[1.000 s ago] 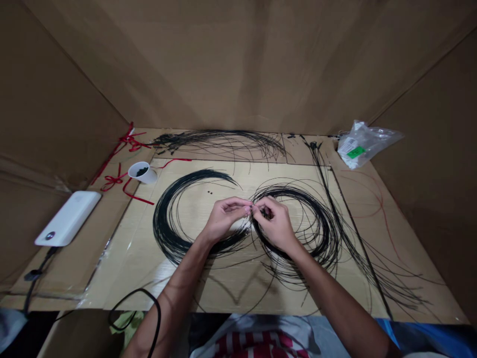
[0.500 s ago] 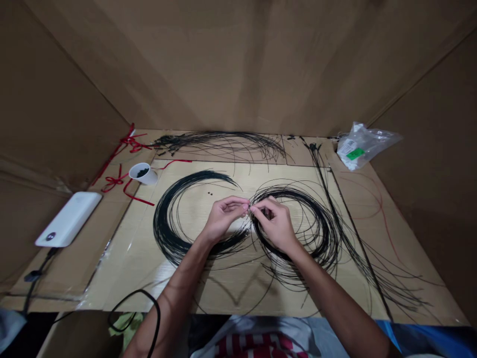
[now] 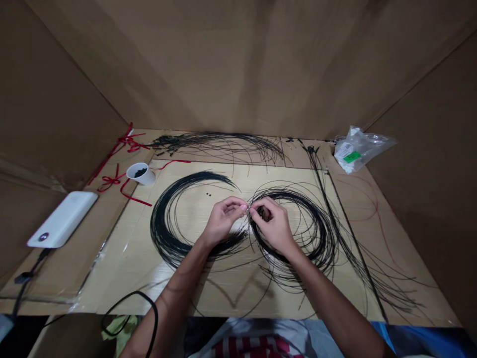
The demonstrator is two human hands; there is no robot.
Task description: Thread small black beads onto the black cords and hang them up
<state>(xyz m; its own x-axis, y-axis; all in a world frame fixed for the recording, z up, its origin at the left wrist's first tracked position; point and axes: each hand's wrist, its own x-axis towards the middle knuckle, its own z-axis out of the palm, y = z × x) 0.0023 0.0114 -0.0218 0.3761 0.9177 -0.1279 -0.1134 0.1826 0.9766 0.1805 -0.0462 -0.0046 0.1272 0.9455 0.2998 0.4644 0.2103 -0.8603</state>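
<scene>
My left hand (image 3: pixel 222 222) and my right hand (image 3: pixel 272 224) meet fingertip to fingertip above the middle of the cardboard work surface (image 3: pixel 122 258). Both are closed in a pinch on a thin black strand; what sits at the pinch is too small to make out. Under the left hand lies a curved bundle of black strands (image 3: pixel 167 219). Beneath the right hand lies a round coil of black strands (image 3: pixel 316 223). Two tiny black beads (image 3: pixel 209 191) rest on the board just beyond the hands.
A white paper cup (image 3: pixel 140 173) with dark bits stands at the back left beside red ribbons (image 3: pixel 122 144). A white power bank (image 3: pixel 62 219) with its cable lies left. More black strands (image 3: pixel 223 140) lie at the back, a clear plastic bag (image 3: pixel 358 148) back right. Cardboard walls enclose all sides.
The hands stay pinched together in the same spot, with only small finger shifts. The view has drifted slightly, so everything sits a little further left.
</scene>
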